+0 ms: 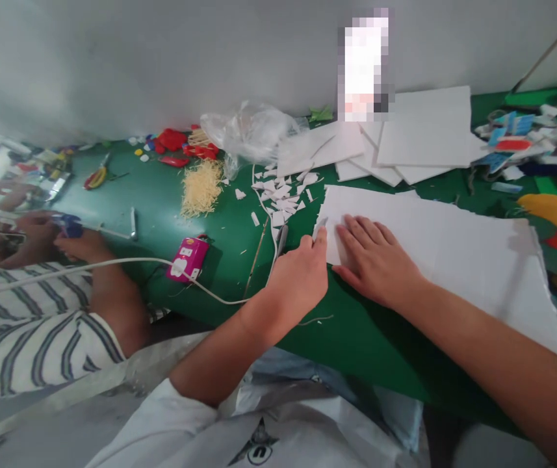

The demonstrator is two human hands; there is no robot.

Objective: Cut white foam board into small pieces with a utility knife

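Ragged-edged white sheet (453,253), possibly metal blade (323,222)

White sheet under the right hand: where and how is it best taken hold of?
Probably pinch the white sheet at its far edge, toward the right, coming from the far side. It lies flat, with that edge uncovered; the left hand, holding a slim tool, is at the left end, and the right forearm crosses the near edge.
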